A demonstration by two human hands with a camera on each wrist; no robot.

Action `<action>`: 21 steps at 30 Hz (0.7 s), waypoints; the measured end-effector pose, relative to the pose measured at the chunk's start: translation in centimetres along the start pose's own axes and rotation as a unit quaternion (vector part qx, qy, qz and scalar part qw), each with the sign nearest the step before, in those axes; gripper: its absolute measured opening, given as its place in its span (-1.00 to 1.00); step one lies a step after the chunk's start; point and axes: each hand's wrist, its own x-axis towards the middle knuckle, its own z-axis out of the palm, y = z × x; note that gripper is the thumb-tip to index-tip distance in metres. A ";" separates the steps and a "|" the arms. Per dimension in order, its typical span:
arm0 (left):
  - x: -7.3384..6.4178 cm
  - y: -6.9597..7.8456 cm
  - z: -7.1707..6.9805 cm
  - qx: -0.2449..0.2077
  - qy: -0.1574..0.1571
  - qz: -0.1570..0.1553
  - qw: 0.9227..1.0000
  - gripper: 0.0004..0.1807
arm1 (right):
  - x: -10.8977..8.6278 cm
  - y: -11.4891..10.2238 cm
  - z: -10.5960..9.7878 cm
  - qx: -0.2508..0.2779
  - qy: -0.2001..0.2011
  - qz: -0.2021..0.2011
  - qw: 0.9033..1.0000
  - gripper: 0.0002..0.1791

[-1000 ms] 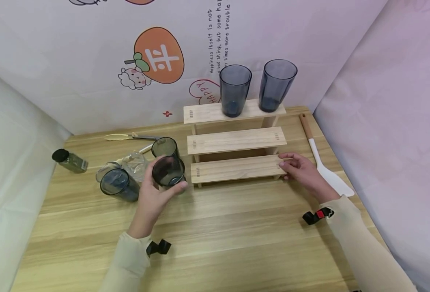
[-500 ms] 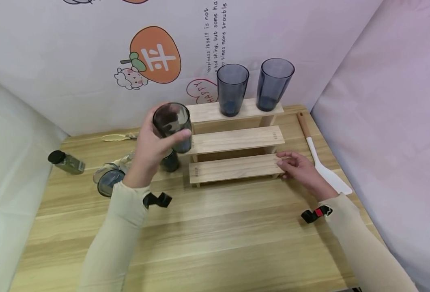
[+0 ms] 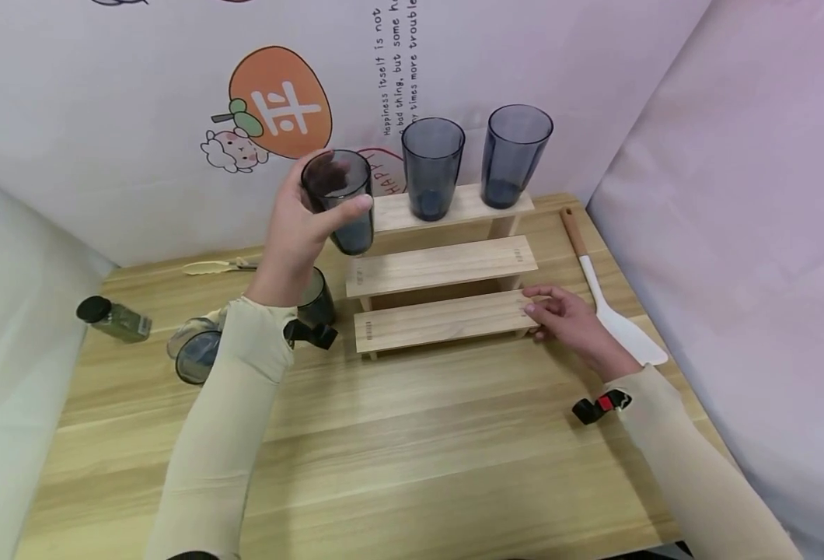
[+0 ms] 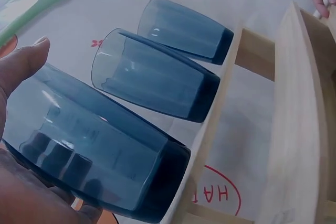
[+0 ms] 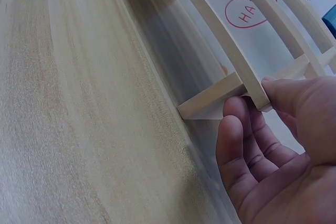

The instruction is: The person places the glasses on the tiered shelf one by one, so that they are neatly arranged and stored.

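My left hand (image 3: 293, 237) grips a dark blue-grey drinking glass (image 3: 354, 232) upright at the left end of the three-tier wooden shelf (image 3: 443, 268). In the left wrist view, the base of this tumbler is close to the top board; whether they touch I cannot tell. Two similar glasses stand on that board, one in the middle (image 3: 433, 175) and one at the right (image 3: 515, 163). My right hand (image 3: 571, 325) pinches the right end of the lowest board (image 5: 247, 72) between thumb and fingers.
On the table's left lie a spice jar (image 3: 123, 321), tongs (image 3: 209, 267) and more glassware, including a blue glass (image 3: 197, 358) partly behind my left sleeve. A dark glass (image 3: 319, 303) stands beside the shelf. A white spatula (image 3: 625, 333) lies at the right.
My left hand has lifted the glass from the table on the left and carried it up and back to the top board's left end. My right hand keeps its hold on the shelf.
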 end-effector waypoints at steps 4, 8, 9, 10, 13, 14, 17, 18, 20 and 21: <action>1.4 0.4 0.4 -0.004 0.005 -0.001 1.000 -0.14 | 0.0 -0.1 -0.1 0.004 -0.001 0.002 1.000 -0.49; 2.5 0.3 0.4 -0.004 0.012 0.004 1.000 -0.16 | 0.0 -0.4 -0.1 0.004 -0.006 0.008 1.000 -0.48; 2.7 0.3 0.4 -0.001 0.014 0.004 1.000 -0.17 | -0.1 -0.4 -0.1 0.003 -0.006 0.009 1.000 -0.48; 2.9 0.2 0.4 0.002 0.016 0.002 1.000 -0.17 | -0.1 -0.4 -0.1 0.002 -0.006 0.009 1.000 -0.48; 3.4 0.0 0.4 0.008 0.021 -0.010 1.000 -0.15 | -0.1 -0.4 -0.1 0.001 -0.006 0.008 1.000 -0.48; 3.5 0.0 0.4 0.010 0.022 -0.013 1.000 -0.14 | -0.1 -0.4 -0.1 0.001 -0.007 0.008 1.000 -0.48; 4.0 -0.3 0.4 0.010 0.027 -0.018 0.999 -0.14 | -0.1 -0.4 -0.1 0.000 -0.008 0.007 1.000 -0.47; 4.1 -0.4 0.3 0.011 0.028 -0.019 0.999 -0.14 | -0.1 -0.4 -0.1 0.000 -0.008 0.006 1.000 -0.47; 4.3 -0.5 0.3 0.012 0.030 -0.020 0.999 -0.15 | -0.1 -0.4 -0.2 -0.001 -0.008 0.006 1.000 -0.47; 4.4 -0.6 0.4 0.014 0.030 -0.020 0.999 -0.15 | -0.1 -0.3 -0.2 0.001 -0.006 0.007 1.000 -0.47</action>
